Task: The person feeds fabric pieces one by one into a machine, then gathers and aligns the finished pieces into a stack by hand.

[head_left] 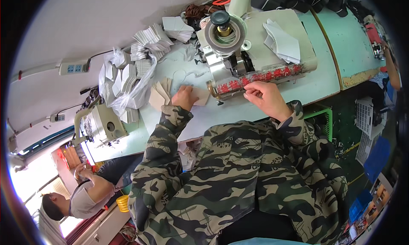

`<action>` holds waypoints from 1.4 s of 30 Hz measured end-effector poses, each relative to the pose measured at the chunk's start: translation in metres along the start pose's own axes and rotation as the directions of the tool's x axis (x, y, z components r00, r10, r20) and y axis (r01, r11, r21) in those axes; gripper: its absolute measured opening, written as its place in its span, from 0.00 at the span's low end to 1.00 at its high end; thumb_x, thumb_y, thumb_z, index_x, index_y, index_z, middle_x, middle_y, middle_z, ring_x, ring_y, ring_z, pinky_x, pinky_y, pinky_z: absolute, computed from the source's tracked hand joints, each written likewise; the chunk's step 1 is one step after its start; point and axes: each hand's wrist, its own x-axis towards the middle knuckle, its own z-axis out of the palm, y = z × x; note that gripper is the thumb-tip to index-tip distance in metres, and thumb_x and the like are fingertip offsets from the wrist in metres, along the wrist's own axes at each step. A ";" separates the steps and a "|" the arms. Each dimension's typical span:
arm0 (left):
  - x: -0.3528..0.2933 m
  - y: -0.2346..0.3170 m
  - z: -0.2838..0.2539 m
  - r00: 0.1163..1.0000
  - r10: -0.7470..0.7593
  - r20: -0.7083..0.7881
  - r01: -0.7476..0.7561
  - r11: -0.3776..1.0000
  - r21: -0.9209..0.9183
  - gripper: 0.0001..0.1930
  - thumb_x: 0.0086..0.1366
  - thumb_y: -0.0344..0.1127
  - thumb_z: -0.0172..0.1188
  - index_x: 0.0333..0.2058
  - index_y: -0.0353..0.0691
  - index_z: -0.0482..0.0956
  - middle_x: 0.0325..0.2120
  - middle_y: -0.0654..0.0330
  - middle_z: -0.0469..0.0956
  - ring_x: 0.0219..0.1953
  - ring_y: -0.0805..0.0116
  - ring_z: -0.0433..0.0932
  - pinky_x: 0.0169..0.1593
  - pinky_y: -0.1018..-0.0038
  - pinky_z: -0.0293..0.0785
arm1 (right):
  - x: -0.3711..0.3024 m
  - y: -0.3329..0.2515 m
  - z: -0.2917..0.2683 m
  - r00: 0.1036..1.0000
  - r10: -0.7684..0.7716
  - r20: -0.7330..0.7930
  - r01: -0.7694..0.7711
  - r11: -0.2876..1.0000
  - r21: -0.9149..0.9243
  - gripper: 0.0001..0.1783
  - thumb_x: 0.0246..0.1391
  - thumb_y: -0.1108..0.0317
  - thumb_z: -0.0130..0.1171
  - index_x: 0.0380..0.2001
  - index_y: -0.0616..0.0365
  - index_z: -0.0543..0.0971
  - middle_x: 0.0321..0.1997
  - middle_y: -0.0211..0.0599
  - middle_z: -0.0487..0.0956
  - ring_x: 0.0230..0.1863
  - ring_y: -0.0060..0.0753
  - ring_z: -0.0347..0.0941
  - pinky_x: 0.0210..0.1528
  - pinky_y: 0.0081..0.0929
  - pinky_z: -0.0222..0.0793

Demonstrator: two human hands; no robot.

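My left hand (184, 98) is closed on a flat beige piece (201, 96) at the left end of a cream machine (279, 32). Beside that hand, more beige pieces (159, 94) lie fanned out on the table. My right hand (267, 99) is in front of the machine's red-marked front edge, its fingers curled and thumb drawn in. Whatever it may hold is too small to make out. On top of the machine sit a black knob (220, 18) and a few white pieces (283, 42).
A clear plastic bag (135, 89) of white pieces and several stacks (152, 40) stand at the left. Another machine (100, 125) is further left, near a seated person (91, 194). A green crate (324, 117) is below the table (321, 81); at far right is another person's arm (391, 66).
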 end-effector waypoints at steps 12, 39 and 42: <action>0.006 0.071 -0.058 0.854 0.306 0.421 -0.273 0.952 -0.140 0.07 0.57 0.34 0.60 0.32 0.39 0.76 0.24 0.51 0.78 0.30 0.48 0.79 0.35 0.58 0.73 | -0.016 0.011 0.026 0.966 -0.246 0.080 0.255 0.959 -0.127 0.16 0.52 0.64 0.65 0.39 0.64 0.80 0.31 0.42 0.82 0.30 0.38 0.79 0.37 0.27 0.74; 0.033 0.037 -0.016 0.934 0.092 0.344 -0.212 0.920 0.328 0.11 0.61 0.44 0.61 0.36 0.46 0.78 0.30 0.53 0.82 0.30 0.48 0.82 0.31 0.53 0.77 | 0.029 -0.021 -0.130 0.809 -0.541 -0.231 0.102 0.517 -0.850 0.17 0.41 0.68 0.67 0.39 0.54 0.80 0.46 0.34 0.78 0.49 0.42 0.71 0.52 0.41 0.63; 0.017 0.024 0.011 0.945 0.061 0.320 -0.179 0.919 0.352 0.12 0.57 0.44 0.63 0.36 0.45 0.78 0.32 0.54 0.81 0.32 0.48 0.82 0.33 0.53 0.77 | 0.016 -0.026 -0.099 0.830 -0.464 -0.310 0.159 0.729 -0.666 0.19 0.40 0.65 0.69 0.39 0.54 0.80 0.48 0.34 0.77 0.51 0.41 0.70 0.54 0.42 0.61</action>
